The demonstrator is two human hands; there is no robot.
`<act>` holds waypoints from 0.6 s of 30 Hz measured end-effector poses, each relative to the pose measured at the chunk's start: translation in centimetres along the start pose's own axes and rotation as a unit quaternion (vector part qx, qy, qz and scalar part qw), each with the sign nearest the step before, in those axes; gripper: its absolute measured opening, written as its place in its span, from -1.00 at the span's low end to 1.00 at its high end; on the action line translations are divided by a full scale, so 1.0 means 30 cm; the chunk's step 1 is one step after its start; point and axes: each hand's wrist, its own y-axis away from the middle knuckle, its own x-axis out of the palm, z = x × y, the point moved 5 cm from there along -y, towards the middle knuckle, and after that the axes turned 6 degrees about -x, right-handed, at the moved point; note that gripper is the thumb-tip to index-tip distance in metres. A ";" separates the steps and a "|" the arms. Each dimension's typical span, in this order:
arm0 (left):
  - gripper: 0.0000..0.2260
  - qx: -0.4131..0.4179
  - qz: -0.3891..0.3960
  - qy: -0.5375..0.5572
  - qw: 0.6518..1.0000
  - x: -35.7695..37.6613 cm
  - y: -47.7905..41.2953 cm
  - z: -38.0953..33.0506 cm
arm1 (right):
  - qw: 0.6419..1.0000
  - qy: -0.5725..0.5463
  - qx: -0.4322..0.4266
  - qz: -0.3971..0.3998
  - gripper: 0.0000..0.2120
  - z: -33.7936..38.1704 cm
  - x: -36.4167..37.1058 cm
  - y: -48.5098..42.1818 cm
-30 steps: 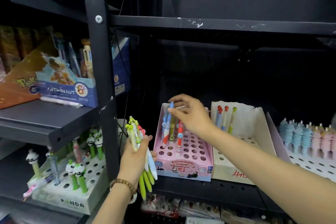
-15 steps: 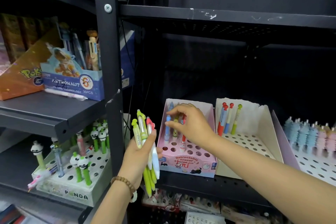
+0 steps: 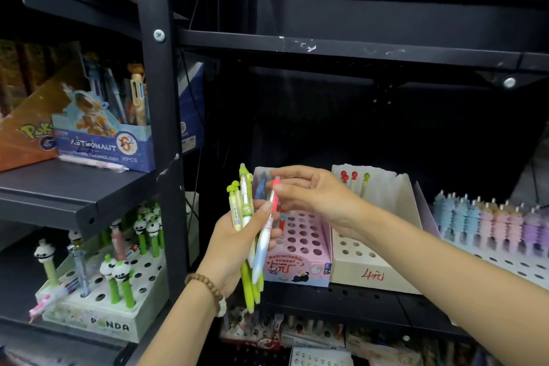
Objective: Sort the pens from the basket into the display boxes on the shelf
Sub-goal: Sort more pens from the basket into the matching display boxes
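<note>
My left hand (image 3: 234, 244) grips a bundle of pens (image 3: 245, 211), mostly green with white barrels, held upright in front of the shelf. My right hand (image 3: 309, 190) pinches the red top of one red-and-white pen (image 3: 269, 226) that still stands in that bundle. Behind the hands sits the pink display box (image 3: 303, 249) with rows of round holes; a blue pen (image 3: 262, 184) stands at its back. Right of it is a white display box (image 3: 374, 270) holding three pens (image 3: 355, 181). No basket shows.
A black shelf post (image 3: 162, 134) stands just left of my hands. Left of it are a Panda pen box (image 3: 98, 312) and, one shelf up, an Astronaut pen box (image 3: 107, 145). A tray of pastel spiral pens (image 3: 490, 217) fills the right. More stock lies below.
My right hand left the pink box, where it had set a pen, and came back to the bundle, pinching the red-topped pen. My left hand rose slightly toward it.
</note>
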 end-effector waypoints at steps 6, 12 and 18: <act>-0.84 0.033 -0.016 -0.048 0.998 0.008 -0.039 -0.021 | 0.997 -0.018 -0.009 -0.073 -0.77 0.047 -0.106 -0.009; -0.80 0.030 -0.082 -0.019 0.996 -0.091 -0.086 -0.028 | 0.969 0.112 -0.058 -0.213 -0.76 0.078 -0.290 -0.042; -0.81 0.015 -0.084 -0.007 0.996 -0.098 -0.113 0.010 | 0.959 0.130 -0.059 -0.244 -0.79 -0.061 -0.288 -0.109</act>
